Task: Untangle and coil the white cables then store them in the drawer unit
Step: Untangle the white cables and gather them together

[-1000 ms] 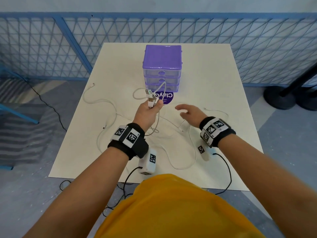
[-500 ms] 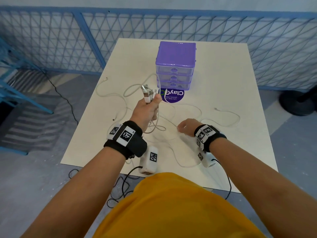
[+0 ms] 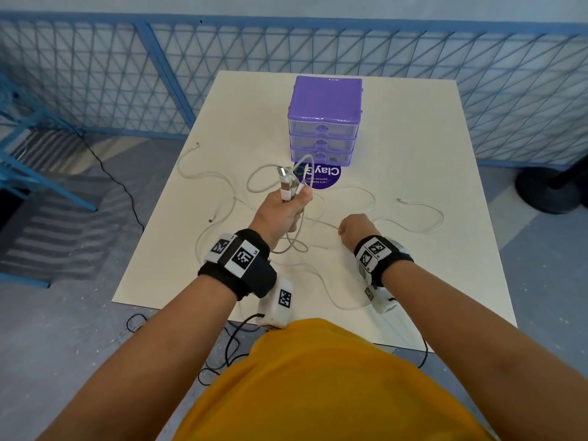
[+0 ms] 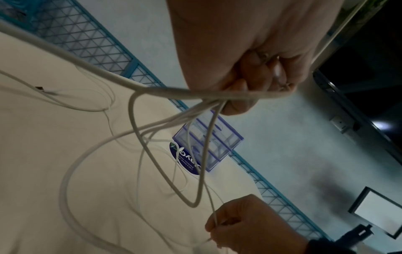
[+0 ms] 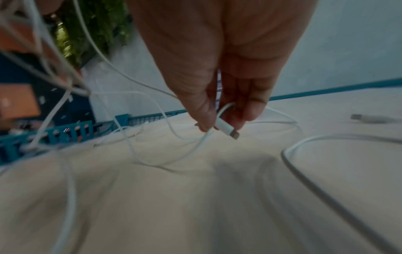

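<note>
At table centre, your left hand [image 3: 280, 214] grips the thin white rubbery cables [image 3: 288, 183].
Your right hand [image 5: 226, 110], at four o'clock, pinches one small white plug [image 5: 227, 129]; limp, light — hold near plugs.

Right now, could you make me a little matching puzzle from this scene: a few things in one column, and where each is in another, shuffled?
Things:
1. Bunch of white cable plugs
2. Single white cable end with small connector
3. Purple plastic drawer unit
4. Round purple sticker

Places:
A. On the white table, all drawers closed
B. Pinched in the right hand
C. Flat on the table, in front of the drawers
D. Held up in the left hand

Pairs: 1-D, 2-B, 3-A, 4-C
</note>
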